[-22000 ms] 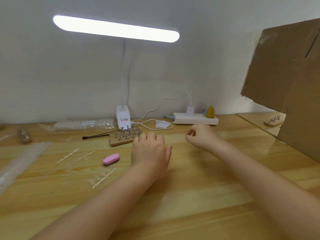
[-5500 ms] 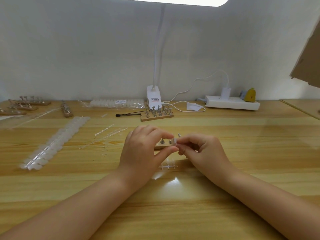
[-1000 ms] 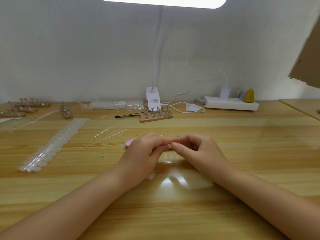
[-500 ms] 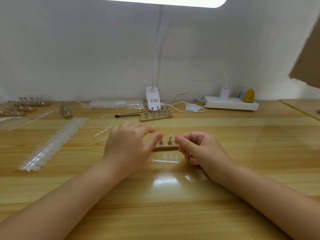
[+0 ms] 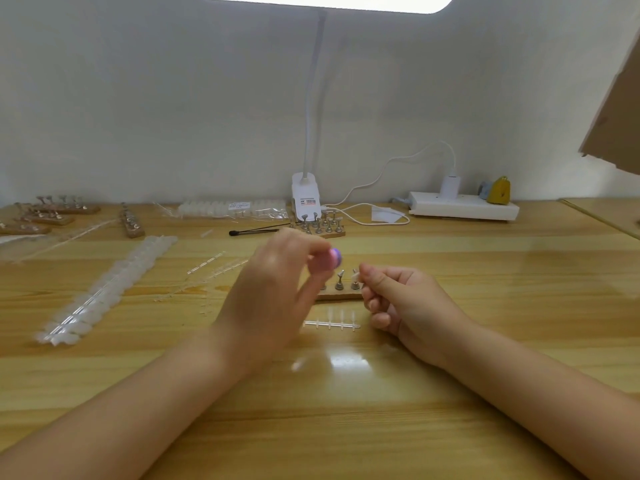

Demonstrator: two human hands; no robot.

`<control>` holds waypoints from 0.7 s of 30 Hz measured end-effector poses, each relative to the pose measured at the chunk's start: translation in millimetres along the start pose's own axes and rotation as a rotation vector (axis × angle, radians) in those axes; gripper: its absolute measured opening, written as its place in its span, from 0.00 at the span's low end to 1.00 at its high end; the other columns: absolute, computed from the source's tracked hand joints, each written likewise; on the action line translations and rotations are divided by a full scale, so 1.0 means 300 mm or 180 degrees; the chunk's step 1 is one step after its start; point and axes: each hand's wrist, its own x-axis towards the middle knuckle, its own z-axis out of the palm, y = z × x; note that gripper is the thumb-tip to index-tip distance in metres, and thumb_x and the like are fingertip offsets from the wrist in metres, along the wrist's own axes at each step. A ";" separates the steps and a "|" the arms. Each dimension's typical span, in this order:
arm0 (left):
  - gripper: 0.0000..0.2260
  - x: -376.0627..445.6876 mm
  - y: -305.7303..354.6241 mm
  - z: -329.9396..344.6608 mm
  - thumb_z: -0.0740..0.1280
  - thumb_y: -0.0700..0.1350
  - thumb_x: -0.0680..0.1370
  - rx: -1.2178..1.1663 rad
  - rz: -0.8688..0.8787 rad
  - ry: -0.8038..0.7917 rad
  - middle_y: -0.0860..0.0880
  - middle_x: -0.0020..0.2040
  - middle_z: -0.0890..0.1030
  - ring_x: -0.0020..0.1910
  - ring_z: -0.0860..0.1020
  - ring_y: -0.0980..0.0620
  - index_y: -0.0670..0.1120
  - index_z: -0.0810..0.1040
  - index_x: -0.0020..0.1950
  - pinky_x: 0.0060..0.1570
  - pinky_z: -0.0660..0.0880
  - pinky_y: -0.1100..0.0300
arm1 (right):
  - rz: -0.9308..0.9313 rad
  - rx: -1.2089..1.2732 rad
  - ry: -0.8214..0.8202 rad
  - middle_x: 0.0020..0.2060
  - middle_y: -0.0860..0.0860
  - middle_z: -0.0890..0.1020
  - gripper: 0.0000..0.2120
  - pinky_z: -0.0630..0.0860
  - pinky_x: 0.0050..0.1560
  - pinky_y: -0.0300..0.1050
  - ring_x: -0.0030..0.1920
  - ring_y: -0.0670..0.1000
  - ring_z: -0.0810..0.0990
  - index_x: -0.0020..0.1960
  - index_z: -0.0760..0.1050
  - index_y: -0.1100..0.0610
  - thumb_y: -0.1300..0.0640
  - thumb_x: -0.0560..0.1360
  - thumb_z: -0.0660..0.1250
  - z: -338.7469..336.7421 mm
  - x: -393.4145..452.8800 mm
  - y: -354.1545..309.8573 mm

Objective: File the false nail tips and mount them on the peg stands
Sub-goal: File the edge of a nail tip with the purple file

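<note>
Pink and blurred, the small nail file (image 5: 330,260) sits between the thumb and fingertips of the left hand (image 5: 273,296), which grips it raised above the wooden table (image 5: 485,306); its rounded end pokes out to the right of the fingers, toward the other hand. The right hand (image 5: 405,303) has its fingers curled, thumb and forefinger pinched together on a tiny clear nail tip (image 5: 356,276) that shows just left of the fingertips, near the file but apart from it. Directly behind and below that pinch stands a peg stand (image 5: 341,292), a wooden strip with small metal pegs; whether the tip touches a peg I cannot tell. On the table in front of the stand, between the two wrists, lies a clear plastic sprue (image 5: 331,323) with its short prongs bare. Off to the left lies a long strip of nail tips (image 5: 100,292), and another peg stand (image 5: 320,227) stands near the lamp base (image 5: 304,199).
</note>
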 end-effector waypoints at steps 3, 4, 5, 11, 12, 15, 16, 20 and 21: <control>0.05 -0.014 0.036 0.027 0.69 0.41 0.78 0.0331 0.0955 -0.0002 0.44 0.45 0.81 0.42 0.80 0.45 0.43 0.79 0.53 0.44 0.77 0.50 | -0.0037 -0.0015 -0.0201 0.28 0.52 0.73 0.12 0.65 0.21 0.33 0.26 0.43 0.69 0.41 0.75 0.63 0.54 0.68 0.69 -0.003 0.000 0.003; 0.04 -0.021 0.033 0.031 0.70 0.40 0.77 0.0472 0.1034 -0.0056 0.44 0.45 0.81 0.41 0.80 0.45 0.42 0.81 0.51 0.41 0.77 0.50 | -0.0026 -0.0060 -0.0294 0.28 0.52 0.73 0.12 0.65 0.21 0.33 0.26 0.44 0.69 0.40 0.74 0.63 0.54 0.69 0.68 -0.002 -0.002 0.002; 0.04 -0.025 0.024 0.033 0.71 0.39 0.76 0.0579 0.0986 -0.0133 0.44 0.44 0.81 0.40 0.80 0.44 0.41 0.83 0.49 0.39 0.77 0.49 | 0.0001 -0.0091 -0.0365 0.28 0.51 0.73 0.11 0.64 0.22 0.33 0.26 0.44 0.69 0.40 0.74 0.63 0.54 0.69 0.68 -0.002 -0.003 0.000; 0.08 -0.023 -0.006 0.022 0.71 0.39 0.76 0.0460 0.0664 0.0024 0.44 0.45 0.81 0.42 0.79 0.44 0.45 0.77 0.54 0.41 0.77 0.49 | 0.0021 -0.0056 -0.0442 0.27 0.51 0.71 0.09 0.63 0.21 0.34 0.26 0.45 0.69 0.38 0.74 0.61 0.54 0.70 0.67 -0.004 -0.003 -0.004; 0.09 -0.023 0.009 0.028 0.70 0.40 0.77 0.0354 0.0802 0.0045 0.45 0.46 0.81 0.42 0.79 0.45 0.46 0.75 0.55 0.43 0.76 0.51 | -0.0015 -0.0095 -0.0478 0.27 0.51 0.72 0.09 0.63 0.21 0.34 0.26 0.45 0.70 0.38 0.74 0.61 0.55 0.70 0.67 -0.003 -0.004 -0.002; 0.09 -0.024 0.035 0.039 0.71 0.40 0.76 0.0327 0.0841 -0.0115 0.45 0.46 0.80 0.42 0.78 0.45 0.46 0.78 0.55 0.42 0.75 0.51 | -0.0051 -0.0158 -0.0635 0.28 0.51 0.71 0.08 0.64 0.22 0.34 0.27 0.45 0.70 0.38 0.73 0.61 0.55 0.71 0.65 -0.007 -0.007 -0.001; 0.09 -0.026 0.027 0.036 0.72 0.38 0.74 0.0393 0.0730 -0.0209 0.44 0.46 0.80 0.42 0.78 0.44 0.44 0.80 0.54 0.41 0.76 0.50 | -0.0031 -0.0118 -0.0664 0.28 0.51 0.71 0.09 0.64 0.22 0.34 0.27 0.45 0.70 0.38 0.73 0.60 0.55 0.71 0.65 -0.010 -0.007 -0.004; 0.08 -0.030 -0.005 0.019 0.70 0.37 0.75 0.0346 0.0504 -0.0160 0.43 0.46 0.80 0.43 0.79 0.42 0.42 0.79 0.54 0.42 0.77 0.47 | -0.0023 -0.0056 -0.0704 0.28 0.49 0.71 0.09 0.64 0.22 0.34 0.27 0.45 0.71 0.38 0.74 0.58 0.53 0.72 0.65 -0.014 0.000 -0.005; 0.08 -0.026 0.005 0.021 0.68 0.39 0.77 0.0213 0.0592 -0.0025 0.43 0.47 0.80 0.44 0.79 0.43 0.44 0.76 0.55 0.44 0.77 0.48 | -0.0048 -0.0102 -0.0719 0.28 0.50 0.71 0.09 0.64 0.22 0.34 0.27 0.45 0.71 0.37 0.75 0.57 0.53 0.72 0.65 -0.012 0.001 -0.002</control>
